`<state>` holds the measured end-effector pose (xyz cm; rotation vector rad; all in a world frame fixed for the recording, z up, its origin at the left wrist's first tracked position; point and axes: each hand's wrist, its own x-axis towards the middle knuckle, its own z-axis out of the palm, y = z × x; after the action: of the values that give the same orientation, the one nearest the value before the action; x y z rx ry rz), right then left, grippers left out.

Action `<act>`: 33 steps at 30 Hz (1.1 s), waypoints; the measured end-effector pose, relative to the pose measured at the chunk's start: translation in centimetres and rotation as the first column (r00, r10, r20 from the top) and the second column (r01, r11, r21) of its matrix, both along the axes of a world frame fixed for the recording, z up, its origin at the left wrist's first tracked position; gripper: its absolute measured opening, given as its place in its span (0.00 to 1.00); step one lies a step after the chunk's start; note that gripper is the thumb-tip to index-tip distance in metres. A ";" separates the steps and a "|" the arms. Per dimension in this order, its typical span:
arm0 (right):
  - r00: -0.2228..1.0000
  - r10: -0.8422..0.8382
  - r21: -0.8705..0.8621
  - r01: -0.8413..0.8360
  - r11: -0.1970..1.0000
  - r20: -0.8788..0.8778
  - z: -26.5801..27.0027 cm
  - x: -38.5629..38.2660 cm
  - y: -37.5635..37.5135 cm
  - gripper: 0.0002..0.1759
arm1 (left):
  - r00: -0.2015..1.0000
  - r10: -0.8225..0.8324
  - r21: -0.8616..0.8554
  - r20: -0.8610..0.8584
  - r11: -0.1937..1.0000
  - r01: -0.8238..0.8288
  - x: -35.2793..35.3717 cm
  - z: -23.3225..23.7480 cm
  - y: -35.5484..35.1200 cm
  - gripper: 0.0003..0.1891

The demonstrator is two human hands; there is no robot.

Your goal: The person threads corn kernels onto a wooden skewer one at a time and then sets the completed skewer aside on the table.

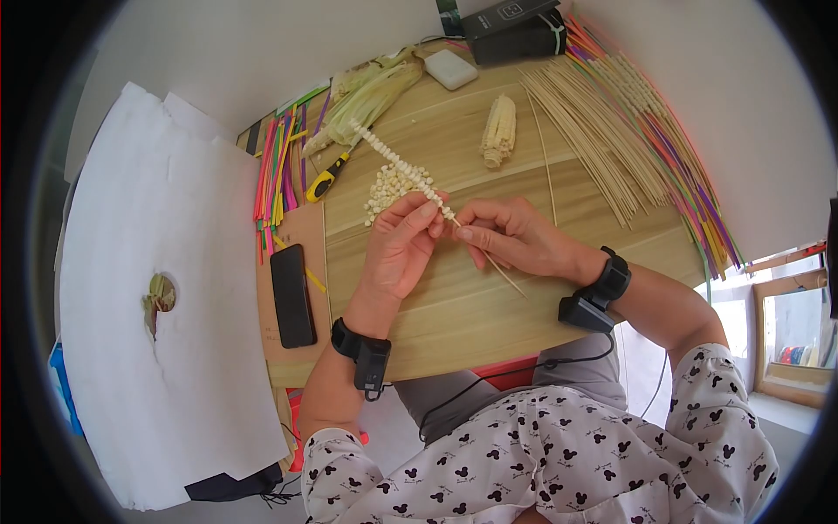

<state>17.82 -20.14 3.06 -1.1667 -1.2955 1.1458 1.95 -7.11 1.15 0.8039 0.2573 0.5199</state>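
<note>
A thin wooden skewer (504, 276) runs diagonally between my two hands, its far part strung with pale corn kernels (397, 160). The fingertips of my left hand (401, 249) are closed around the lower end of the kernel row. My right hand (521, 242) pinches the bare stick just below, and the stick's near end sticks out past the fingers. Beyond my left hand lies a heap of loose corn kernels (384, 192), partly behind the strung skewer. A corn cob (498, 131) stands farther back on the wooden table (454, 306).
Corn husks (375, 100) lie at the back left, near a yellow-black handled tool (327, 177). A phone (292, 295) and coloured sticks (278, 175) are on the left. Many plain skewers (594, 140) spread at right. A white case (451, 69) and black box (515, 37) sit behind.
</note>
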 end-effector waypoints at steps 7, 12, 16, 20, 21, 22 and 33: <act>1.000 0.000 0.005 0.000 1.000 0.008 0.2 0.0 -0.1 0.10 | 1.000 0.000 -0.004 0.026 1.000 0.000 -0.1 -0.1 0.0 0.08; 1.000 -0.001 0.014 0.000 1.000 0.006 0.1 0.1 -0.1 0.10 | 1.000 -0.010 0.008 0.011 1.000 0.010 -0.1 -0.5 0.1 0.08; 1.000 0.005 0.015 -0.005 1.000 0.002 0.2 0.2 -0.1 0.10 | 1.000 -0.014 0.019 -0.004 1.000 0.014 -0.1 -0.4 0.1 0.08; 1.000 0.007 0.022 -0.007 1.000 -0.011 0.1 0.1 -0.1 0.10 | 1.000 -0.019 0.033 -0.008 0.999 0.019 -0.1 -0.2 -0.1 0.08; 1.000 0.006 0.018 -0.005 1.000 -0.017 0.3 0.1 -0.1 0.09 | 1.000 0.001 0.034 -0.013 0.999 0.000 -0.1 -0.2 -0.1 0.08; 1.000 0.005 0.014 -0.004 1.000 -0.022 0.3 0.1 -0.1 0.09 | 1.000 0.020 0.035 -0.019 0.999 -0.020 0.0 -0.2 -0.1 0.08; 1.000 0.023 0.010 -0.023 1.000 -0.016 -0.1 0.3 0.2 0.11 | 0.998 0.055 -0.013 0.018 0.998 -0.055 0.0 -0.3 0.5 0.10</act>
<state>18.15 -19.97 2.95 -1.1364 -1.3041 1.1624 1.92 -6.66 0.82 0.7811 0.2661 0.5765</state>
